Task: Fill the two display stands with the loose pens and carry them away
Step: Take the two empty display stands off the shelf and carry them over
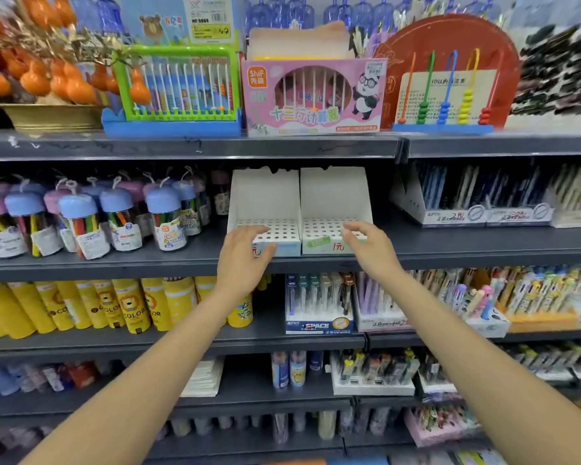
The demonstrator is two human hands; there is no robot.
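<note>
Two white cardboard display stands sit side by side on the middle shelf, both with rows of empty holes. The left stand (265, 196) has a pale blue front, the right stand (334, 196) a pale green front. My left hand (244, 260) lies over the left stand's front edge, fingers spread, holding nothing. My right hand (369, 246) hovers at the right stand's front right corner, fingers curled and apart. No loose pens show near the stands.
Crayon jars (81, 223) with blue caps crowd the shelf left of the stands. Pen boxes (483, 203) stand to the right. Yellow tubes (121, 307) and a pen display (319, 307) fill the shelf below. Abacus toys (312, 95) line the shelf above.
</note>
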